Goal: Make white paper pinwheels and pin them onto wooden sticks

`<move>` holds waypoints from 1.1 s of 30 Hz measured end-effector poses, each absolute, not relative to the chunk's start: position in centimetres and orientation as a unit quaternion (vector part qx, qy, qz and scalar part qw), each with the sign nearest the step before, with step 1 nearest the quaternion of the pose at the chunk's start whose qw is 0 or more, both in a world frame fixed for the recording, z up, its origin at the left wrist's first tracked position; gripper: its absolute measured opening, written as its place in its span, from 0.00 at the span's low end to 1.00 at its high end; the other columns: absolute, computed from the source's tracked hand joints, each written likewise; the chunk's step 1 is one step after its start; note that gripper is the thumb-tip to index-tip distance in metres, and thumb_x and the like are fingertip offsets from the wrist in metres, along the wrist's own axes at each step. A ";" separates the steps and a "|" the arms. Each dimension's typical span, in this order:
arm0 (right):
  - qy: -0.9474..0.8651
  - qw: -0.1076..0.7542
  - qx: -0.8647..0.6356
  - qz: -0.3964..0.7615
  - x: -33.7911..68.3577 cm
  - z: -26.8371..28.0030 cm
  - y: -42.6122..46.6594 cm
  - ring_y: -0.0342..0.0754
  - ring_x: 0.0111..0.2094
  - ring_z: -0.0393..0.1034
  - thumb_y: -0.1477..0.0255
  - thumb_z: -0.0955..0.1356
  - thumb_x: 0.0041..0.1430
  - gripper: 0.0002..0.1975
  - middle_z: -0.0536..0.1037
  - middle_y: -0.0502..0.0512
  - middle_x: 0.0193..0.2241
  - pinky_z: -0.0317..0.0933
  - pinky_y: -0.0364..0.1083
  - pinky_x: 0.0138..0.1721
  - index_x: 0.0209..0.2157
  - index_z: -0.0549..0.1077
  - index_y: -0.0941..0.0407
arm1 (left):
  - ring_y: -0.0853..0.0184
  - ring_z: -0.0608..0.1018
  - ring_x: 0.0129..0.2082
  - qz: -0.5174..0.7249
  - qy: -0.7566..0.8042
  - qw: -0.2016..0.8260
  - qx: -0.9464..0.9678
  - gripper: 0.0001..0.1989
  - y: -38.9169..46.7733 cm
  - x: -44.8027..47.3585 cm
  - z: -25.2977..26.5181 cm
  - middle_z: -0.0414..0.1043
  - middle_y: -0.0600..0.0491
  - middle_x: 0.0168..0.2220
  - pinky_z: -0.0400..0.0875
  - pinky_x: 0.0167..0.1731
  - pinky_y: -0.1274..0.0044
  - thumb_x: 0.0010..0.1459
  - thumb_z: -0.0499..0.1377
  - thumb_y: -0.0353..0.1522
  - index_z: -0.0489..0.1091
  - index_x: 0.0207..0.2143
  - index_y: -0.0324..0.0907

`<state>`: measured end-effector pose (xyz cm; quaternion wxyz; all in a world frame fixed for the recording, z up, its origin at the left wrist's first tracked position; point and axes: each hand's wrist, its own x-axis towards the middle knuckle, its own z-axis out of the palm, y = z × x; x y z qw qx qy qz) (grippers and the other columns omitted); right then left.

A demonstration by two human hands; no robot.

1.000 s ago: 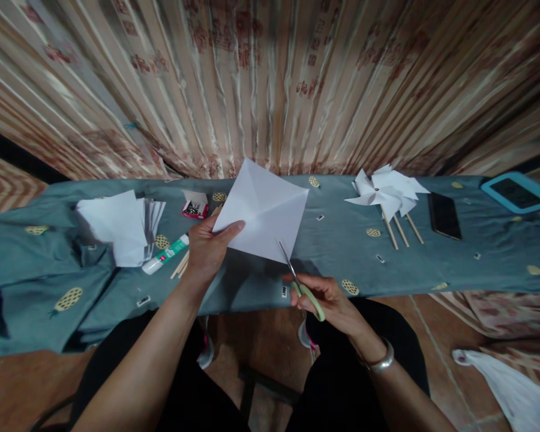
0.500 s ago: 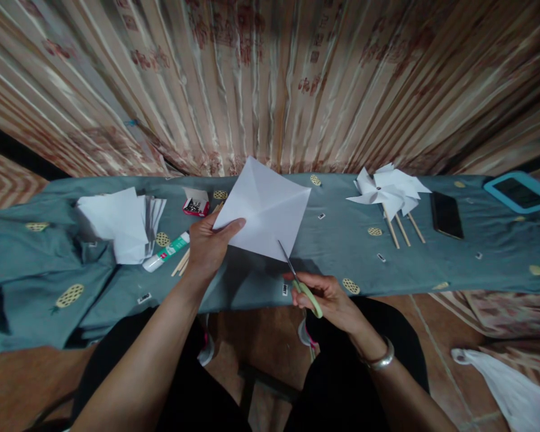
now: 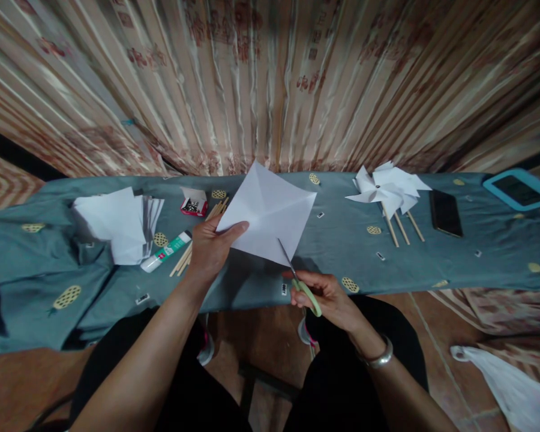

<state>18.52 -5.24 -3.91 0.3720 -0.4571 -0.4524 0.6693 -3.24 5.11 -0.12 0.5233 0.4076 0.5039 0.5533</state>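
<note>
A square sheet of white paper (image 3: 274, 207), creased along its diagonals, is held above the table by my left hand (image 3: 210, 249), thumb on top at its left corner. My right hand (image 3: 326, 297) grips scissors (image 3: 306, 295) with light green handles. Their blades reach over the paper near its lower corner; whether they are cutting into it I cannot tell. Under and beside my left hand lie several thin wooden sticks (image 3: 183, 261) and a glue stick (image 3: 165, 252). An open red box (image 3: 193, 206) of small metal pins or tacks stands behind them.
A stack of white paper sheets (image 3: 112, 222) lies at the left on the green tablecloth (image 3: 252, 294). Paper pinwheels (image 3: 389, 187) on wooden sticks, a black phone (image 3: 446, 213) and a blue-framed tablet (image 3: 521, 189) lie at the right. Behind the table hangs a patterned curtain (image 3: 270, 90).
My left hand and the paper have shifted slightly to the right and down. More of the wooden sticks shows beside the hand. My right hand with the scissors has hardly moved.
</note>
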 end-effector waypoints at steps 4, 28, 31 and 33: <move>-0.468 0.374 -0.459 0.656 18.5 -4.0 -5.1 0.40 0.27 0.64 0.59 0.76 0.50 0.23 0.73 0.47 0.26 0.58 0.41 0.29 0.46 0.78 0.55 | 0.64 0.79 0.27 0.542 0.508 0.529 0.411 0.14 4.9 -3.2 0.1 0.80 0.54 0.30 0.77 0.33 0.69 0.41 0.71 0.35 0.80 0.32 0.40; -0.472 0.369 -0.469 0.649 18.3 -3.5 -5.0 0.39 0.24 0.64 0.56 0.76 0.48 0.22 0.74 0.48 0.24 0.59 0.39 0.26 0.38 0.77 0.57 | 0.68 0.78 0.26 0.521 0.508 0.568 0.386 0.17 4.3 -2.7 0.5 0.80 0.55 0.29 0.75 0.30 0.75 0.39 0.72 0.33 0.80 0.35 0.40; -0.458 0.369 -0.468 0.660 18.3 -3.6 -5.0 0.39 0.25 0.66 0.56 0.76 0.49 0.22 0.75 0.48 0.25 0.61 0.39 0.26 0.39 0.75 0.57 | 0.68 0.78 0.25 0.520 0.511 0.565 0.386 0.17 4.3 -2.7 0.6 0.80 0.55 0.29 0.75 0.29 0.75 0.39 0.72 0.33 0.80 0.34 0.39; -0.450 0.374 -0.463 0.666 18.3 -3.8 -5.1 0.39 0.24 0.67 0.57 0.76 0.49 0.21 0.76 0.48 0.24 0.62 0.40 0.27 0.39 0.75 0.57 | 0.68 0.78 0.25 0.517 0.512 0.563 0.392 0.16 4.3 -2.8 0.5 0.80 0.55 0.29 0.75 0.28 0.76 0.39 0.72 0.33 0.80 0.34 0.39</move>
